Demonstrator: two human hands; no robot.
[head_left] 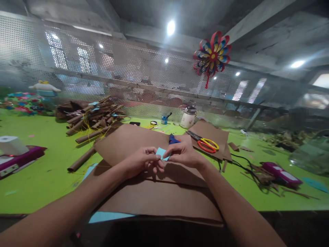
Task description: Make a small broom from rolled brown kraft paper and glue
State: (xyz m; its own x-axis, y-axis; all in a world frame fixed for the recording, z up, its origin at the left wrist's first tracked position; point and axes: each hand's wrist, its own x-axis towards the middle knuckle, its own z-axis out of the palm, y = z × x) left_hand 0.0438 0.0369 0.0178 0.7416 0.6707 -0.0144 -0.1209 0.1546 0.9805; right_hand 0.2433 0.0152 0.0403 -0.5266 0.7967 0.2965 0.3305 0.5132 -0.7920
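Observation:
A small light-blue piece of paper is pinched between both my hands. My left hand grips its left edge with thumb and forefinger, the other fingers loosely curled below. From the right, my right hand has its thumb and fingertips closed on the other side of the paper. Beneath them lie large brown paper sheets, the upper one bent and raised at the left. A dark blue object rests on the brown paper just behind my right hand. Scissors with red and yellow handles lie farther right.
Rolled brown paper tubes with yellow string are heaped at the back left. A white lidded jar and a small blue bottle stand at the back. Purple power strips lie at both sides. A colourful paper flower hangs above.

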